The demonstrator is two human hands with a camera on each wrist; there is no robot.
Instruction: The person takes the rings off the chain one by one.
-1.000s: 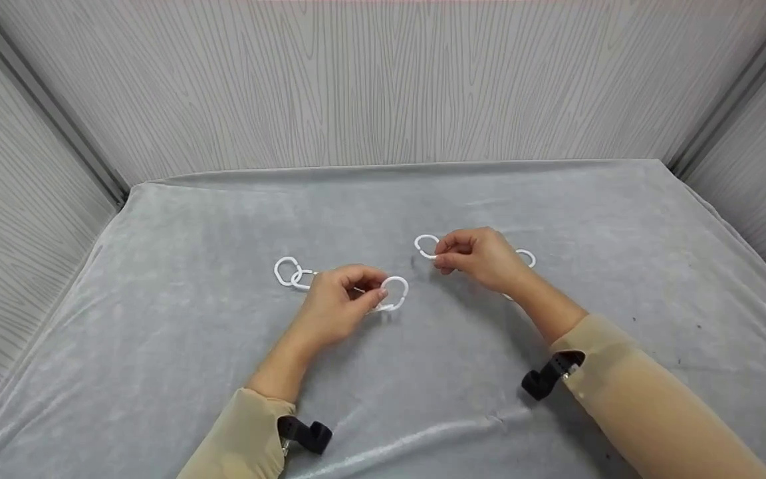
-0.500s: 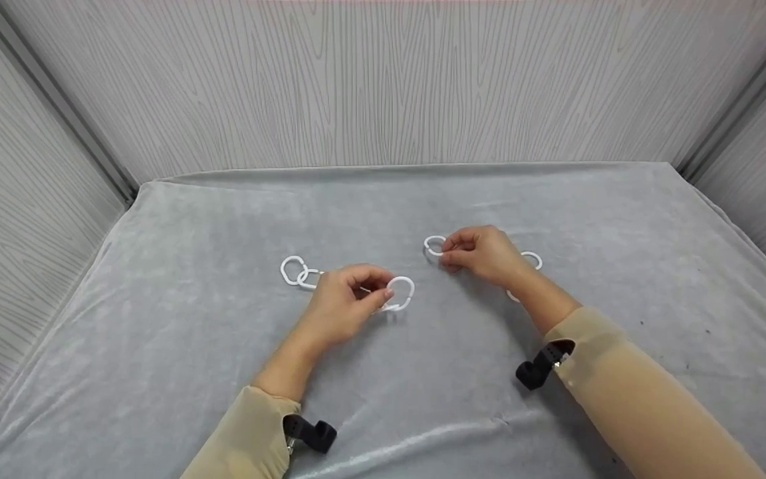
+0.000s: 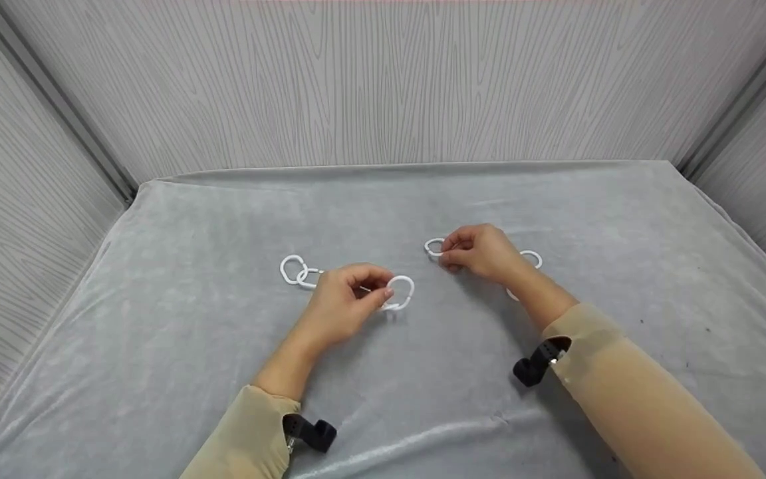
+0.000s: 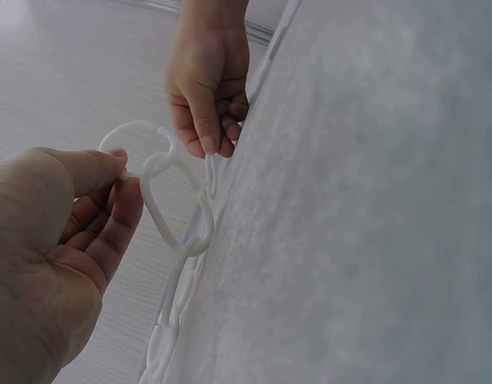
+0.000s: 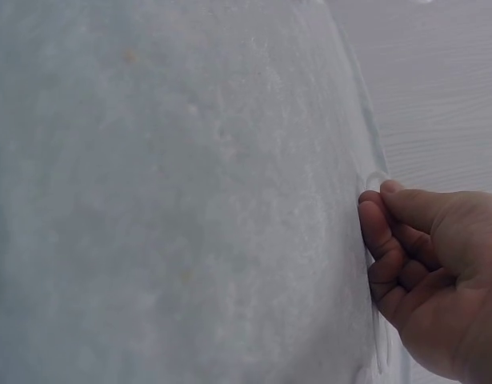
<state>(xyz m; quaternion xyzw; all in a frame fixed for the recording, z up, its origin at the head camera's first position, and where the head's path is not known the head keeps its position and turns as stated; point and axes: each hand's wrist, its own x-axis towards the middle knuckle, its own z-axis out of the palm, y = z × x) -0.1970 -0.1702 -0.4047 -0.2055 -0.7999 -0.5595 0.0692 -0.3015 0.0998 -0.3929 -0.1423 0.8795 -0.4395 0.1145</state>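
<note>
The left hand (image 3: 346, 303) hides the middle of a white link chain (image 3: 283, 273) on the grey cloth (image 3: 423, 379), two links showing to its left, and its thumb and fingertips meet in a pinch on the raised end link (image 3: 412, 287). The right hand (image 3: 483, 254), pinched just as tightly, holds one separate white link (image 3: 427, 245), half covered by fingers, near the cloth; across the right forearm (image 3: 542, 296), two white arcs (image 3: 540, 259) peek out, whether one link or two I cannot tell.
</note>
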